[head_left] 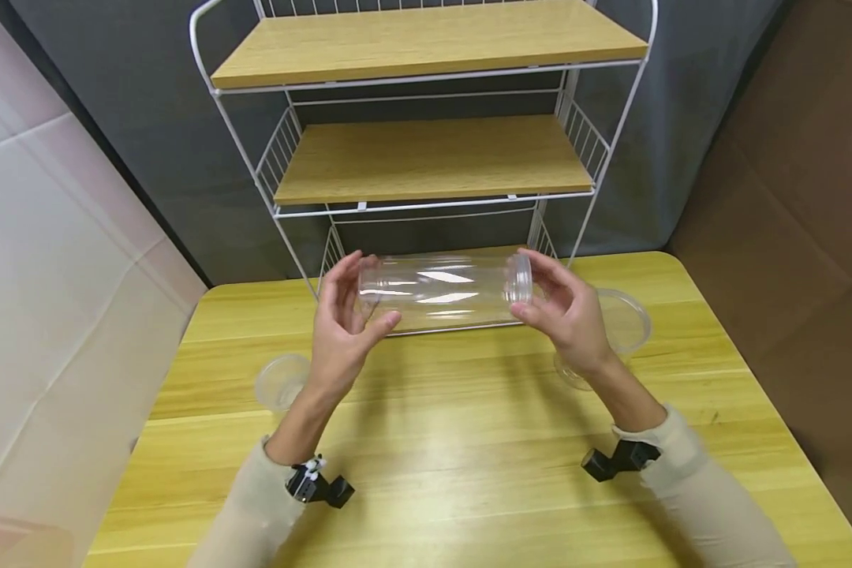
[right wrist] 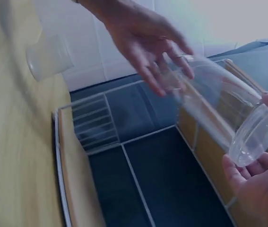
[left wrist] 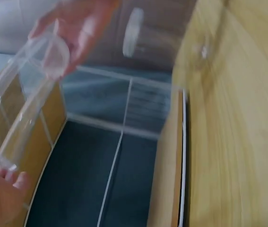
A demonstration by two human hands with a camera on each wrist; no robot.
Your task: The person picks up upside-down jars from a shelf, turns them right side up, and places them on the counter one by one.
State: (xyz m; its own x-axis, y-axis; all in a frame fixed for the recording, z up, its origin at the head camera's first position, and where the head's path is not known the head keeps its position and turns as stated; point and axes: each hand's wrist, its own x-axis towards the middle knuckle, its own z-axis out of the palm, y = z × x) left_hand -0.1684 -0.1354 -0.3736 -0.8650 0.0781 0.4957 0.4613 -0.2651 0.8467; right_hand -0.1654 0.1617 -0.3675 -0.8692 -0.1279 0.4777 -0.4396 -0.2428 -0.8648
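Observation:
A clear plastic jar lies sideways in the air between both hands, above the yellow wooden table and in front of the rack's bottom shelf. My right hand grips its rimmed end between thumb and curled fingers. My left hand is at the other end, fingers fairly straight and spread behind it, thumb touching underneath. In the left wrist view the jar runs from my left hand up to the right hand.
A white wire rack with wooden shelves stands at the table's back edge. A clear cup sits on the table to the left and another clear cup to the right, behind my right wrist.

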